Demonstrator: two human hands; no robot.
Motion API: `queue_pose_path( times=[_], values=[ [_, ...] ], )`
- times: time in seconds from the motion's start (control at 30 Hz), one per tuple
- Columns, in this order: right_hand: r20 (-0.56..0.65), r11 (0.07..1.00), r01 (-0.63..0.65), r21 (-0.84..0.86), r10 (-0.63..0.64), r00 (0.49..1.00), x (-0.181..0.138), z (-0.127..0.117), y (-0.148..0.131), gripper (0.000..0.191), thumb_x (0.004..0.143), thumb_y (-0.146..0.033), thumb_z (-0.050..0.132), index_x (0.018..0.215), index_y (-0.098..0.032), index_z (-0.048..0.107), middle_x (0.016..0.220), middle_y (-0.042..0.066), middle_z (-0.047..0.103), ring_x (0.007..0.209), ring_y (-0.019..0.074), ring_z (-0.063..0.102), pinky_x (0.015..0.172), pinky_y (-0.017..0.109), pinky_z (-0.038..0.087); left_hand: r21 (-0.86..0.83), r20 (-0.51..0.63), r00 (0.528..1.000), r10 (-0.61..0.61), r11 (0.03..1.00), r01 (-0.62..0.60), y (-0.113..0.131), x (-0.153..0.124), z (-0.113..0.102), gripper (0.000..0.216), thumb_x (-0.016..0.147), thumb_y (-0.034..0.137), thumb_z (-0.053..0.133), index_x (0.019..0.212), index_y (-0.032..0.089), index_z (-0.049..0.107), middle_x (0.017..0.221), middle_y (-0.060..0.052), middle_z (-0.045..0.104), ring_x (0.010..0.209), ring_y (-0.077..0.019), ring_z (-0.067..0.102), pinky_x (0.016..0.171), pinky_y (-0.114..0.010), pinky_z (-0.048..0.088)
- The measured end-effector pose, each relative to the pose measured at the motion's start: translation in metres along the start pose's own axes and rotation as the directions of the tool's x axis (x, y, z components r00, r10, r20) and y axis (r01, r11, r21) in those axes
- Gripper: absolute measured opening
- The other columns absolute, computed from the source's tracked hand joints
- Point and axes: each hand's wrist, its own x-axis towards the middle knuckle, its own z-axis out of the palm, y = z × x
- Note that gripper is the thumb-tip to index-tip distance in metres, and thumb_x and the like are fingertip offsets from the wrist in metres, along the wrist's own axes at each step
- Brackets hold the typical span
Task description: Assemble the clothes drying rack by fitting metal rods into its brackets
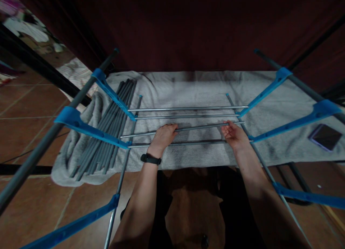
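A rack of grey metal rods and blue plastic brackets point(113, 95) stands over a grey towel point(188, 87) on the floor. My left hand point(163, 135), with a black wristband, is curled over a thin grey crossbar point(199, 127). My right hand point(234, 133) pinches the same crossbar near its right end, close to the right blue bracket point(265, 91). Two more crossbars point(188, 109) run between the brackets just beyond, and another lies just in front of my hands.
A bundle of several loose grey rods point(107, 134) lies on the towel's left part. A phone point(325, 137) rests on the towel at the far right. Brown floor tiles point(24, 109) spread to the left. A dark red curtain point(188, 26) hangs behind.
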Motion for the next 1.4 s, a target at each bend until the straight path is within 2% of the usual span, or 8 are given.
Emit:
queue_pose_path(
  times=[0.23, 0.67, 0.93, 1.4],
  values=[
    [0.015, 1.000, -0.022, -0.007, 0.022, 1.000, -0.0003, -0.0003, -0.0009, 0.020, 0.095, -0.009, 0.051, 0.081, -0.017, 0.062, 0.070, -0.001, 0.069, 0.061, 0.0072, 0.067, 0.063, 0.017, 0.061, 0.038, 0.034, 0.999, -0.017, 0.999, 0.015, 0.0022, -0.0008, -0.0025, 0.022, 0.096, 0.025, 0.053, 0.114, 0.021, 0.066, 0.108, -0.007, 0.074, 0.105, -0.0228, 0.069, 0.089, -0.032, 0.051],
    [0.058, 0.999, -0.023, -0.029, 0.025, 0.998, 0.0004, -0.0022, -0.0002, 0.020, 0.093, -0.008, 0.052, 0.081, -0.019, 0.063, 0.070, -0.001, 0.070, 0.063, 0.0076, 0.067, 0.065, 0.018, 0.061, 0.056, 0.024, 1.000, -0.017, 0.998, 0.016, 0.0007, -0.0006, 0.0012, 0.025, 0.098, 0.024, 0.048, 0.117, 0.021, 0.064, 0.109, -0.008, 0.074, 0.103, -0.0227, 0.069, 0.089, -0.032, 0.051],
    [0.060, 0.999, -0.027, -0.032, 0.029, 0.998, -0.0014, -0.0002, -0.0007, 0.021, 0.094, -0.008, 0.050, 0.082, -0.019, 0.063, 0.070, -0.001, 0.070, 0.063, 0.0076, 0.068, 0.065, 0.017, 0.061, 0.015, 0.026, 1.000, -0.003, 1.000, 0.002, -0.0012, 0.0000, 0.0034, 0.024, 0.096, 0.024, 0.053, 0.117, 0.022, 0.065, 0.109, -0.007, 0.074, 0.105, -0.0220, 0.068, 0.091, -0.031, 0.050],
    [0.045, 0.999, -0.027, -0.033, 0.029, 0.999, -0.0002, -0.0016, -0.0005, 0.019, 0.090, -0.007, 0.052, 0.082, -0.020, 0.063, 0.073, 0.000, 0.070, 0.065, 0.0094, 0.069, 0.066, 0.020, 0.062, 0.053, 0.040, 0.999, -0.014, 0.999, 0.012, 0.0016, 0.0007, 0.0033, 0.030, 0.100, 0.025, 0.044, 0.122, 0.022, 0.065, 0.111, -0.009, 0.073, 0.103, -0.0220, 0.068, 0.091, -0.032, 0.051]
  ],
)
